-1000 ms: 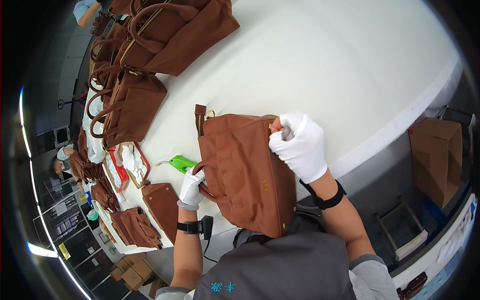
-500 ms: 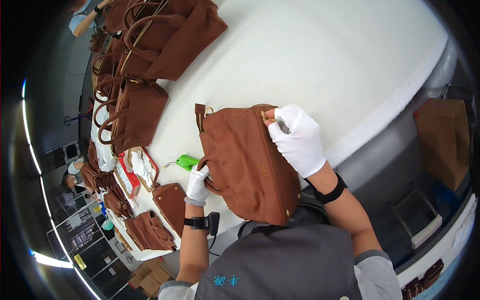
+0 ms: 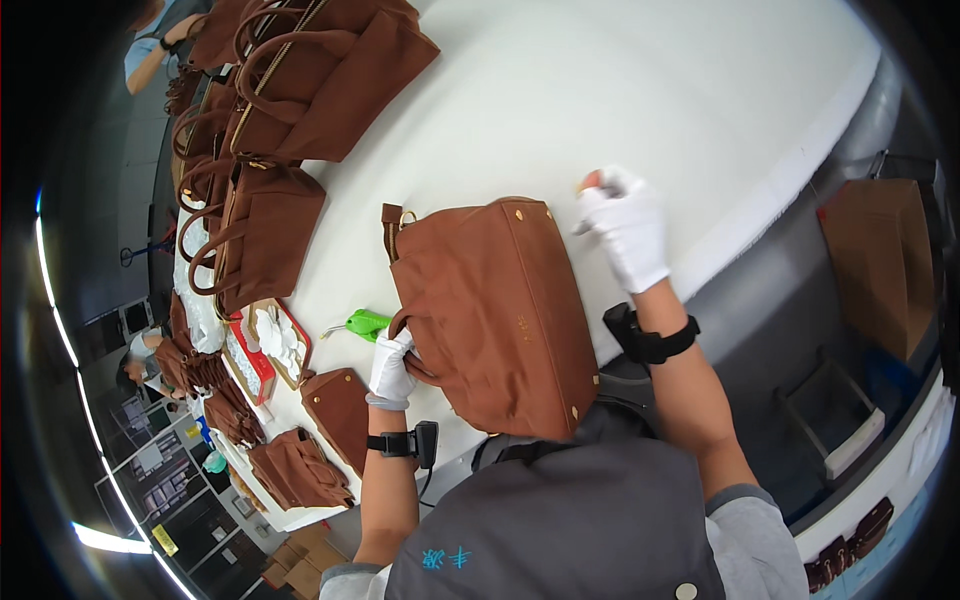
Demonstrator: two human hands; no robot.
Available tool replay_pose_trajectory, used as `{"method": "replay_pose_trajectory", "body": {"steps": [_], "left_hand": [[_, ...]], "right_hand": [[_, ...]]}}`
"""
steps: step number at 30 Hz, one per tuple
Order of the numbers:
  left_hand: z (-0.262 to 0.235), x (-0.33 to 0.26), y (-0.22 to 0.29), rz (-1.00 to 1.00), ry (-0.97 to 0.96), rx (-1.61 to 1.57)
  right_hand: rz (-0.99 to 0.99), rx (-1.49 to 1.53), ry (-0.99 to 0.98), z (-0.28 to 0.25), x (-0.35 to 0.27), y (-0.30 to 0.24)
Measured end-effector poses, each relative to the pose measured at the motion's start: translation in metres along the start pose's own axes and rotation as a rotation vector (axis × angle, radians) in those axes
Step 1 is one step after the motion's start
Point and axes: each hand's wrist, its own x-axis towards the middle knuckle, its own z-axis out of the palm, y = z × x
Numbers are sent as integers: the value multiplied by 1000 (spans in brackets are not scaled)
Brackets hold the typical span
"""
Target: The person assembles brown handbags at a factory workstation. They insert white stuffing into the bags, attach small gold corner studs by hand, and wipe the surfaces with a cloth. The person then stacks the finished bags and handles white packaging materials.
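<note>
A brown handbag (image 3: pixel 480 310) lies on its side on the white table, its base with small gold studs turned toward my right. My left hand (image 3: pixel 391 368), in a white glove, is closed around the bag's handle. Off the bag's right side, my right hand (image 3: pixel 628 225) is raised in a white glove with bare fingertips. Its thumb and finger are pinched together, with a tiny yellowish bit at the tips that is too small to name. A green air blow gun (image 3: pixel 367 324) with a thin metal nozzle lies beside my left hand.
Several brown handbags (image 3: pixel 270 235) stand along the table's left side. Near them are red-rimmed trays (image 3: pixel 290 340) of white pieces and a smaller brown bag (image 3: pixel 340 410). A cardboard box (image 3: pixel 880 260) stands beyond the table's right edge. Another person's arm (image 3: pixel 150 68) shows at far left.
My right hand has pulled away from the stud at the bag's far base corner, moving right and up. That stud is now uncovered. My left hand stays on the handle.
</note>
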Motion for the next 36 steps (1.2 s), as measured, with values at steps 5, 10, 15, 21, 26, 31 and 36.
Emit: {"method": "replay_pose_trajectory", "body": {"steps": [5, 10, 15, 21, 26, 31, 36], "left_hand": [[-16, 0, -5, -14, -26, 72], [-4, 0, -4, 36, 14, 30], [-6, 2, -1, 9, -40, 28], [-24, 7, -6, -13, -85, -3], [-25, 6, -6, -10, -78, 27], [-27, 7, -7, 7, -79, 13], [-66, 14, -23, -166, -65, -171]], "right_hand": [[52, -197, -2, -65, -86, 22], [-31, -394, 13, -82, -169, 78], [-109, -380, -2, -69, -175, 92], [-128, -449, -28, -64, -175, 94], [-48, -468, -130, -65, -172, 84], [375, -100, -399, -78, -161, 60], [649, 488, -570, -90, -155, 51]]}}
